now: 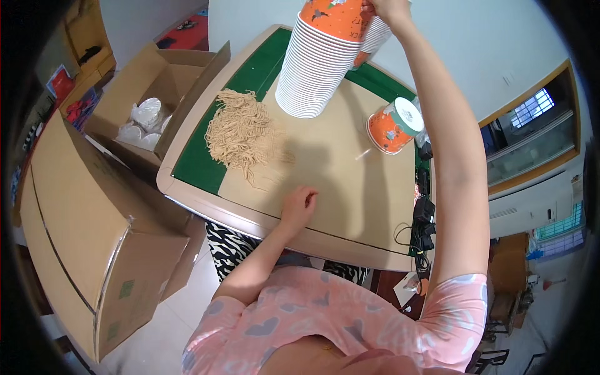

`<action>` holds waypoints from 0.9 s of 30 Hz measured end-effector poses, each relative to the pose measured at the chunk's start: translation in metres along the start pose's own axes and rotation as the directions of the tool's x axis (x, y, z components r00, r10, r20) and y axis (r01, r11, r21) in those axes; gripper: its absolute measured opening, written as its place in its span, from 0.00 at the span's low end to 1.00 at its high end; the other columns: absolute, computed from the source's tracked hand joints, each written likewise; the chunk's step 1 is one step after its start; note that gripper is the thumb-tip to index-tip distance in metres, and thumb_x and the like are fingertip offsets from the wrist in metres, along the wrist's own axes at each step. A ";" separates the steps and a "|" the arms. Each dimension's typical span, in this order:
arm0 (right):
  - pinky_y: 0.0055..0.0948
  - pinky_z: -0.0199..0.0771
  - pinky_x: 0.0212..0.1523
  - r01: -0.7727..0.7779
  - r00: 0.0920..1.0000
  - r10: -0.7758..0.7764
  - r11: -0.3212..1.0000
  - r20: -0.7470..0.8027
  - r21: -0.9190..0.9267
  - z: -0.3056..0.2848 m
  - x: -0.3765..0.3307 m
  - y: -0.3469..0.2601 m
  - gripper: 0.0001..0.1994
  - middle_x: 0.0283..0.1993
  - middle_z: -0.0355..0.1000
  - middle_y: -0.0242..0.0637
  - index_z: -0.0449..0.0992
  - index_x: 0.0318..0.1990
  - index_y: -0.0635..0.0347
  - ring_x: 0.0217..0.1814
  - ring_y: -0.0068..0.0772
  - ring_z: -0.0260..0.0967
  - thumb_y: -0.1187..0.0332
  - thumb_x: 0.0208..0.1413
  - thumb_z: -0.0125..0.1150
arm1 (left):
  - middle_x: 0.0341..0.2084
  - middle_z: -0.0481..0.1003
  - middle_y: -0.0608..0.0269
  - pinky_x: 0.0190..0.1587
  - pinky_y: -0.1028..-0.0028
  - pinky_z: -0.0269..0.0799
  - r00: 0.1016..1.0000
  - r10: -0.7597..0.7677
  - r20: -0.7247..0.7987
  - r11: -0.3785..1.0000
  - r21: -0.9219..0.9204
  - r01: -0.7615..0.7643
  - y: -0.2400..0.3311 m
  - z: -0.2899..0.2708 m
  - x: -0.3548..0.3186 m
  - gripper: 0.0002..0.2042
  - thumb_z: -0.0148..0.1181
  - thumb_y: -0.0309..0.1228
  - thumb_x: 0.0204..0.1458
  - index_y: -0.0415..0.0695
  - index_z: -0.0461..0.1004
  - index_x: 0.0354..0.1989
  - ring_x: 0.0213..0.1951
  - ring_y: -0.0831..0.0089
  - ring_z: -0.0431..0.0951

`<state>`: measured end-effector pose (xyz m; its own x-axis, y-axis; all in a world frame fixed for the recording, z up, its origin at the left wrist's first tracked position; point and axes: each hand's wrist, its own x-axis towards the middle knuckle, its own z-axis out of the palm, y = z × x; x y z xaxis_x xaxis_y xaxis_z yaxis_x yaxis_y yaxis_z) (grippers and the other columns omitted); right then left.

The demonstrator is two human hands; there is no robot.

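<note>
My right hand (pixel 389 9) reaches up to the top edge of the picture and grips the uppermost orange paper cup (pixel 332 15) of a tall stack of cups (pixel 312 69) that stands on the table. My left hand (pixel 299 204) rests on the tan sheet (pixel 325 181) near the table's front edge, fingers loosely curled, holding nothing. A pile of pale dried noodles (pixel 237 134) lies to its left. A second, shorter stack of cups (pixel 374 37) stands behind the tall one. One orange cup with a white lid (pixel 394 125) lies on its side at the right.
The table has a green top (pixel 253 72) and a beige rim (pixel 206 206). An open cardboard box (pixel 134 94) with white bowls in plastic stands at the left. A big closed cardboard box (pixel 81 237) stands lower left. Black cables and adapters (pixel 422 225) lie at the table's right edge.
</note>
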<state>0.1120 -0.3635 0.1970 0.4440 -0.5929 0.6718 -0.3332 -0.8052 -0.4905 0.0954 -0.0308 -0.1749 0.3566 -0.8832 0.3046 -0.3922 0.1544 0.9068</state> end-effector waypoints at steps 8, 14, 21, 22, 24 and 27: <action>0.26 0.75 0.25 -0.060 0.996 0.066 0.993 -0.056 0.103 -0.030 0.012 -0.055 0.07 0.26 0.74 0.43 0.68 0.39 0.64 0.25 0.28 0.73 0.76 0.55 0.59 | 0.30 0.74 0.58 0.31 0.71 0.72 0.999 -0.044 -0.004 0.999 0.000 0.044 0.001 -0.007 -0.005 0.05 0.56 0.25 0.52 0.42 0.76 0.36 0.26 0.66 0.76; 0.22 0.71 0.22 0.115 0.973 -0.080 0.981 -0.215 0.154 -0.102 -0.007 -0.093 0.07 0.27 0.73 0.39 0.68 0.40 0.61 0.25 0.25 0.70 0.72 0.57 0.59 | 0.30 0.75 0.57 0.32 0.67 0.72 0.997 -0.077 -0.002 0.996 -0.056 0.076 -0.002 -0.002 -0.006 0.05 0.54 0.26 0.52 0.44 0.75 0.36 0.29 0.61 0.77; 0.27 0.73 0.34 0.248 0.831 0.024 0.878 -0.555 0.410 -0.139 -0.185 -0.091 0.09 0.30 0.73 0.41 0.67 0.45 0.62 0.33 0.28 0.72 0.70 0.61 0.55 | 0.31 0.75 0.60 0.32 0.71 0.72 0.992 -0.118 0.045 0.988 -0.098 0.122 -0.003 -0.003 -0.008 0.06 0.55 0.24 0.53 0.43 0.75 0.39 0.29 0.69 0.77; 0.24 0.68 0.30 0.194 0.869 0.094 0.838 -0.485 0.510 -0.131 -0.218 -0.077 0.08 0.28 0.70 0.35 0.66 0.43 0.61 0.27 0.25 0.66 0.68 0.61 0.56 | 0.32 0.76 0.62 0.32 0.72 0.72 0.981 -0.188 0.050 0.975 -0.115 0.193 -0.003 -0.008 -0.012 0.07 0.55 0.24 0.54 0.43 0.75 0.40 0.31 0.72 0.77; 0.21 0.61 0.27 0.067 0.933 0.190 0.743 -0.306 0.666 -0.127 -0.297 -0.056 0.09 0.25 0.64 0.30 0.66 0.42 0.56 0.25 0.21 0.61 0.61 0.64 0.51 | 0.39 0.75 0.62 0.40 0.72 0.71 0.980 -0.180 0.083 0.941 -0.277 0.196 0.001 -0.015 -0.007 0.11 0.53 0.27 0.56 0.43 0.72 0.47 0.39 0.73 0.76; 0.12 0.64 0.27 -0.304 0.708 0.704 0.231 0.057 0.924 -0.098 -0.413 -0.040 0.10 0.33 0.65 0.21 0.69 0.44 0.55 0.27 0.11 0.61 0.60 0.63 0.52 | 0.53 0.68 0.58 0.55 0.72 0.63 0.967 -0.216 0.133 0.701 -0.668 0.248 0.015 -0.020 -0.003 0.20 0.49 0.32 0.60 0.41 0.61 0.60 0.54 0.72 0.67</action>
<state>-0.1391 -0.0862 -0.0066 0.1268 -0.9870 0.0984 0.5572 -0.0112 -0.8303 0.1058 -0.0170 -0.1557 0.3166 -0.9466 0.0603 0.3803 0.1849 0.9062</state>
